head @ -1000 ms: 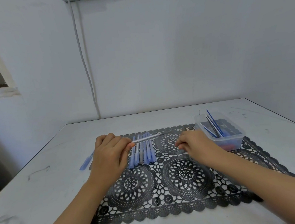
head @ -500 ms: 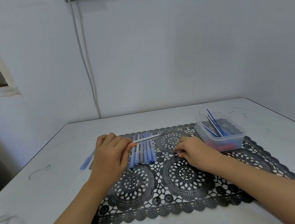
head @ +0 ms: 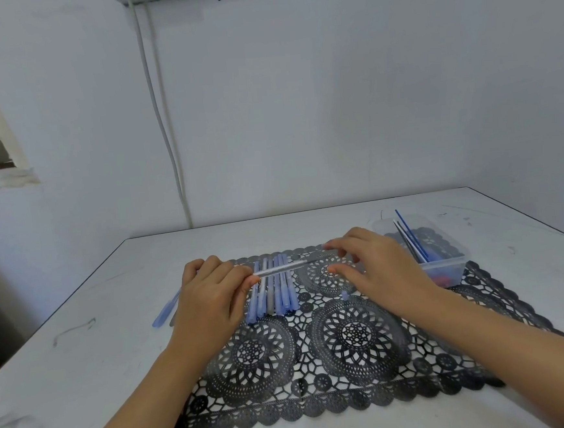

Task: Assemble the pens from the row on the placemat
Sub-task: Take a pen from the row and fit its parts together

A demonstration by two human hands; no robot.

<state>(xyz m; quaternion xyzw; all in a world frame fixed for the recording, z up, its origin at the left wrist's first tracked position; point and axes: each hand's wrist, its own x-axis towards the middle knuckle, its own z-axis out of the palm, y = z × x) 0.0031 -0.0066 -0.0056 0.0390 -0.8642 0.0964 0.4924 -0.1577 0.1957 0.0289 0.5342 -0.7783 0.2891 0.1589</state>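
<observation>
A row of several blue and grey pen barrels (head: 275, 290) lies on the black lace placemat (head: 319, 363). My left hand (head: 209, 297) pinches the left end of a clear pen barrel (head: 288, 266), which is held crosswise just above the row and points right. My right hand (head: 376, 267) hovers at the barrel's right tip with fingers spread and loosely bent. It holds nothing that I can see. A small blue piece (head: 345, 295) lies on the placemat under the right palm.
A clear plastic box (head: 446, 265) with thin refills and small parts stands on the placemat's far right corner. Two blue pens (head: 165, 312) lie on the white table (head: 82, 347) left of my left hand. A wall rises behind the table.
My right hand lifted off the placemat and moved up and back to the barrel's right tip. The small blue piece now shows on the mat. My left hand kept still.
</observation>
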